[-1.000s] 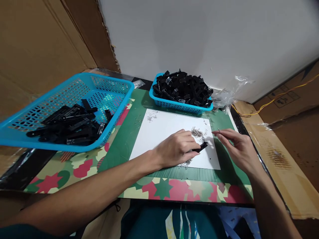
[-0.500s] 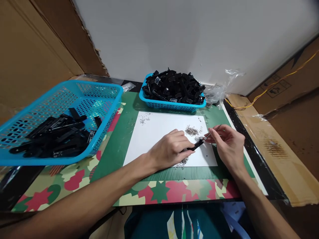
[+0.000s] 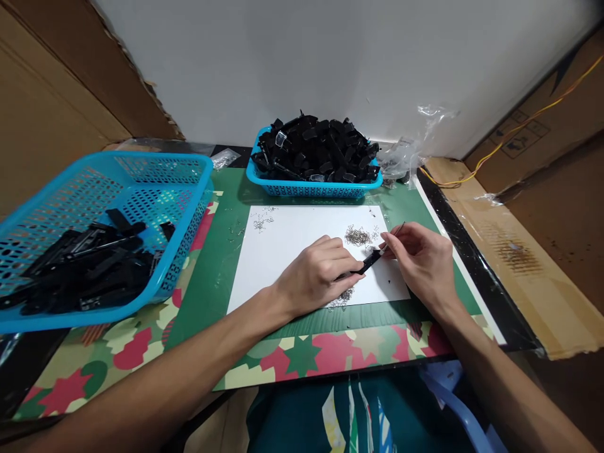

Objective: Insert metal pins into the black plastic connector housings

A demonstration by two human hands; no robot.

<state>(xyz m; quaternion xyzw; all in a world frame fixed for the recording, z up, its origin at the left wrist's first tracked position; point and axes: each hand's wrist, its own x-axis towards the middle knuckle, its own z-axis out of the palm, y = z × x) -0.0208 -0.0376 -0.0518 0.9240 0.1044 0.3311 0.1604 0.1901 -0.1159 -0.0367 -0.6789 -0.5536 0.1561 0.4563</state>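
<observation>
My left hand (image 3: 325, 270) rests on the white sheet (image 3: 283, 251), its fingers closed around a slim black plastic part (image 3: 372, 259). The far end of that part points up and right. At that end my right hand (image 3: 419, 258) pinches a thin metal tool (image 3: 399, 231), tweezer-like, with its tip at the part. Whether the tip grips anything is too small to tell. A heap of tiny wire springs or clips (image 3: 357, 235) lies just beyond the hands. More small wire pieces (image 3: 342, 297) lie beneath my left hand.
A blue basket (image 3: 311, 189) piled with black parts stands at the back. On the left is a larger blue basket (image 3: 189, 242) with black assembled-looking pieces. Scattered wire bits (image 3: 260, 221) lie on the sheet's far left corner. Plastic bags (image 3: 401, 157) and cardboard (image 3: 514, 251) border the right side.
The view has shifted slightly. My right hand has turned a little, and the thin tool now stands more steeply against the black part's end. My left hand keeps its hold.
</observation>
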